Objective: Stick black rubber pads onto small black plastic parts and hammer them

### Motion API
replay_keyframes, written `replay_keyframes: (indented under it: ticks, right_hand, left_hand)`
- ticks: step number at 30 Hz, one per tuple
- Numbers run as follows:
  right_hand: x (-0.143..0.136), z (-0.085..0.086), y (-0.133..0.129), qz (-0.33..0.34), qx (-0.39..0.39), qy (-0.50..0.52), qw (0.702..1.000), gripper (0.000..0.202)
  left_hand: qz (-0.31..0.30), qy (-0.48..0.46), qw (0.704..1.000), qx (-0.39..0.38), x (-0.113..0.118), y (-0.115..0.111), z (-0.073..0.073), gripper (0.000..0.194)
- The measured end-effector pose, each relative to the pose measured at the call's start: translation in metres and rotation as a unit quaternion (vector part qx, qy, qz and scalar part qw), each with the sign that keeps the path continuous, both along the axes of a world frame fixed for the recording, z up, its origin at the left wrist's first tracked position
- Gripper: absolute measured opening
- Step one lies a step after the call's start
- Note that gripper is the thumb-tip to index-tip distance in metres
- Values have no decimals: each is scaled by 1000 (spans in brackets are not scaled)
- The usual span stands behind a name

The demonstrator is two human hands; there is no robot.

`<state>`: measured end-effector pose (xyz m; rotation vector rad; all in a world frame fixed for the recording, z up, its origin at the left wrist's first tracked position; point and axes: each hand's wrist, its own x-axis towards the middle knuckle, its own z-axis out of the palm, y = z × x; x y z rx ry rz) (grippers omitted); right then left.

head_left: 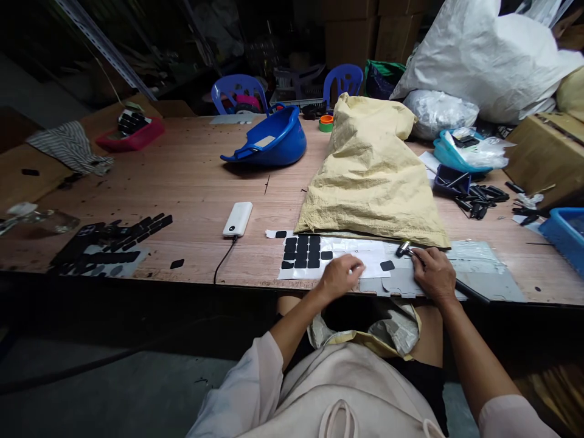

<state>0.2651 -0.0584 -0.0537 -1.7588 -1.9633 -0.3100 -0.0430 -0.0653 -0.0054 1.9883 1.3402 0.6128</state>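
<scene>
My right hand (pixel 435 274) is wrapped round a small hammer (pixel 472 292) with a metal head and a dark handle, low over a grey board (pixel 483 261) at the table's front edge. Over a white sheet (pixel 351 248), my left hand (pixel 341 275) has its fingers curled together; whether anything is between them I cannot make out. Rows of black rounded pads (pixel 302 248) stick to the sheet's left part. One loose black pad (pixel 387 266) lies between my hands, and another black pad (pixel 326 255) is just beyond my left hand.
A yellow sack (pixel 374 176) lies right behind the sheet. To the left are a white power bank (pixel 238 219) with a cable, a blue basin (pixel 278 143) and a pile of black pieces (pixel 109 240). Black handles (pixel 483 199) and a blue bin (pixel 566 234) are at the right.
</scene>
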Motion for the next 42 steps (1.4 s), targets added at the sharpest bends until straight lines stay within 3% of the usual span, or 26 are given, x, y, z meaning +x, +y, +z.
replay_keyframes:
  ticks: [3, 5, 10, 14, 20, 25, 30, 33, 38, 42]
  right_hand:
    - [0, -1, 1, 2, 3, -1, 1000, 30]
    - [0, -2, 1, 3, 5, 3, 1000, 29]
    - [-1, -2, 1, -1, -1, 16, 1000, 29]
    - [-2, -1, 0, -1, -3, 18, 1000, 26]
    - [-2, 1, -1, 1, -13, 17, 1000, 28]
    - [-3, 2, -1, -6, -14, 16, 1000, 28]
    - [-3, 2, -1, -3, -12, 26, 1000, 27]
    - [-3, 1, -1, -6, -9, 31, 999, 27]
    - [-3, -1, 0, -4, -11, 32, 999, 26]
    - [-3, -1, 0, -3, -13, 29, 999, 25]
  left_hand:
    - [84, 109, 990, 11, -3, 54, 16, 28]
    - [83, 168, 982, 4, -3, 78, 19, 30]
    - [75, 201, 976, 27, 1, 105, 23, 56]
    - [94, 162, 979, 85, 4, 119, 31, 57]
    - [145, 175, 972, 52, 24, 127, 22, 27]
    - [220, 184, 958, -29, 51, 132, 17, 30]
    - [245, 167, 950, -94, 49, 133, 19, 34]
    - [241, 167, 954, -69, 43, 128, 13, 33]
    - [259, 142, 955, -8, 48, 123, 7, 48]
    - [243, 155, 957, -28, 54, 129, 8, 44]
